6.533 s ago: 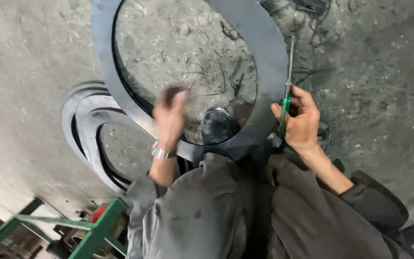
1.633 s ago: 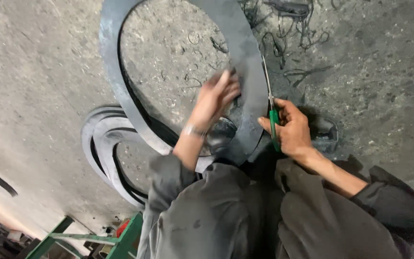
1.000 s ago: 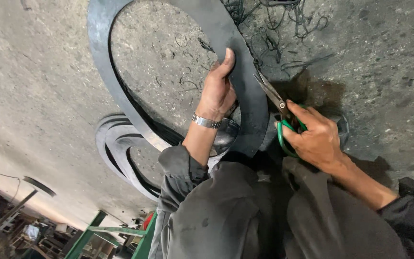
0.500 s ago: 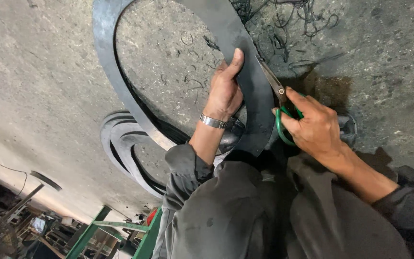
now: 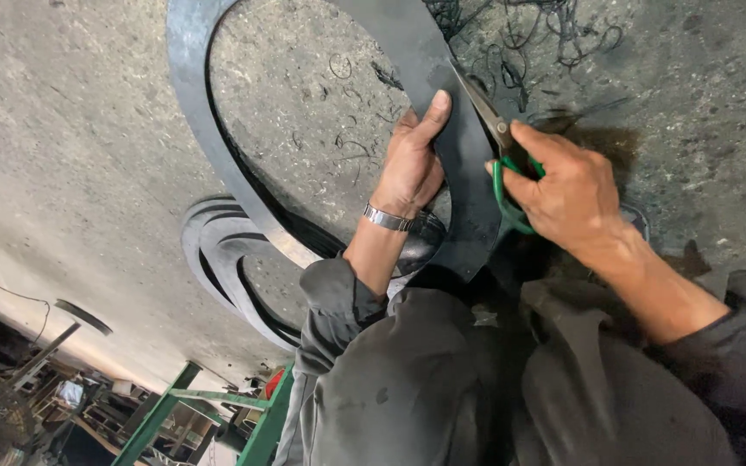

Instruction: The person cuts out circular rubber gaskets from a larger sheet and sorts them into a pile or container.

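A large black rubber ring (image 5: 196,112) stands tilted on the concrete floor in front of me. My left hand (image 5: 412,164), with a metal watch band on the wrist, grips the ring's right side from inside, thumb pressed on its flat face. My right hand (image 5: 567,190) holds green-handled scissors (image 5: 498,147), whose blades lie along the ring's outer edge just right of my left thumb. My knees in grey trousers fill the bottom of the view.
A stack of similar black rubber rings (image 5: 218,259) lies on the floor at the left. Thin black rubber trimmings (image 5: 537,34) are scattered at the top right. A green metal frame (image 5: 218,414) stands at the lower left, with clutter beyond it.
My left hand moved from reaching across the ring to gripping its right side. The scissors shifted from upright to angled along the ring's outer edge.
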